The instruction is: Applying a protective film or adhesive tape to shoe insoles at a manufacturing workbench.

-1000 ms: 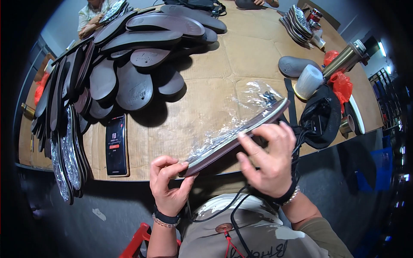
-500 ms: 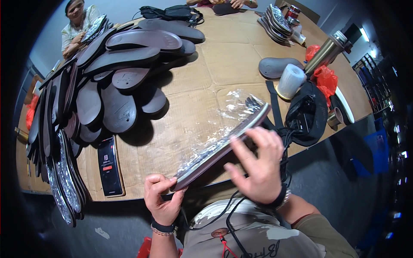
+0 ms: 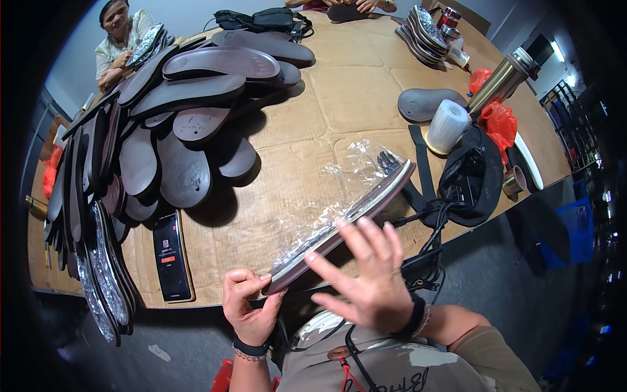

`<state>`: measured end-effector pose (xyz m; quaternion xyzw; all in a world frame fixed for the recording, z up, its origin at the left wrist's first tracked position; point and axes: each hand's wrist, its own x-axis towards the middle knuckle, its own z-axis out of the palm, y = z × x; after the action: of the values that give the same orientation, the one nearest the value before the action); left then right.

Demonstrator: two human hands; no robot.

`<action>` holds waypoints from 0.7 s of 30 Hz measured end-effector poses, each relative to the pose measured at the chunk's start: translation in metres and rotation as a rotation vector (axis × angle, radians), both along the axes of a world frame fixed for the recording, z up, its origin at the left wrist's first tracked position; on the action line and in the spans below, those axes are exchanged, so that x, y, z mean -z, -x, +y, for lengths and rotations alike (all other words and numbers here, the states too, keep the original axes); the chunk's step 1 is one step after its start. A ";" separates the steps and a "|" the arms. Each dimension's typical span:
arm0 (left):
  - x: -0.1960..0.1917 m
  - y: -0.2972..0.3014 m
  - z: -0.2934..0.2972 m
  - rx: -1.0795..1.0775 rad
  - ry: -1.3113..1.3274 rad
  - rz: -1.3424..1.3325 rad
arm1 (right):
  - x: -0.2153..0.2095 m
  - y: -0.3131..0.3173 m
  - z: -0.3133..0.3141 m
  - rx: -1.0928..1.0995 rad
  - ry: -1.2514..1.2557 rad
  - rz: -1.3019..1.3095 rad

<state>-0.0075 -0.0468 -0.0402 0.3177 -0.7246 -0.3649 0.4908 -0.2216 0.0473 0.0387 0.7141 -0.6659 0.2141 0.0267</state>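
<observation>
A dark shoe sole with a pale edge line is tilted up over the table's near edge. Crinkled clear plastic film spreads from its far side. My left hand pinches the sole's near end between thumb and fingers. My right hand has its fingers spread, with the fingertips at the sole's near side; whether they press on it I cannot tell.
A big heap of soles fills the table's left, beside a phone. At right are a black bag with cables, a plastic roll, a thermos and one loose sole. A person sits at the far left.
My right hand has slid down and left along the sole, toward my left hand, with its fingers spread. The left hand keeps its pinch on the sole's end.
</observation>
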 end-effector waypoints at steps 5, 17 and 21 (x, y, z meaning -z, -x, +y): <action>-0.015 -0.004 0.000 0.032 -0.029 -0.052 | 0.001 0.026 0.001 0.108 0.057 0.068; -0.048 -0.007 -0.008 0.024 0.272 -0.381 | -0.007 0.060 0.028 0.000 0.176 -0.164; -0.044 -0.013 0.002 -0.038 0.120 -0.419 | -0.037 0.050 0.007 -0.213 0.014 -0.451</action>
<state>0.0058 -0.0451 0.0036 0.3703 -0.8250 -0.2381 0.3543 -0.2717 0.0545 0.0755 0.7144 -0.5744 0.3742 -0.1402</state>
